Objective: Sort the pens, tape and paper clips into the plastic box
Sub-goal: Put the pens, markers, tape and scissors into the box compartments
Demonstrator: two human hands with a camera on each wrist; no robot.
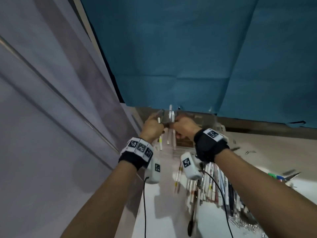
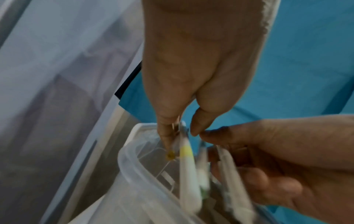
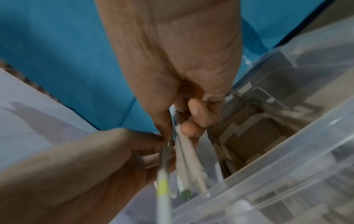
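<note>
Head cam: I see my left hand and right hand close together over the clear plastic box at the table's far edge, both w/ fingers curled round white pens that stick up and hang down into it, while the main pen pile and paper clips lie on the table nearer me; tape not made out. Left wrist cam: thumb and fingers pinch a yellow-banded pen just above the box rim, blurry. Right wrist cam: fingers wrapped round approx. 2-3 white pens pointing down into the box, left hand touching alongside.
</note>
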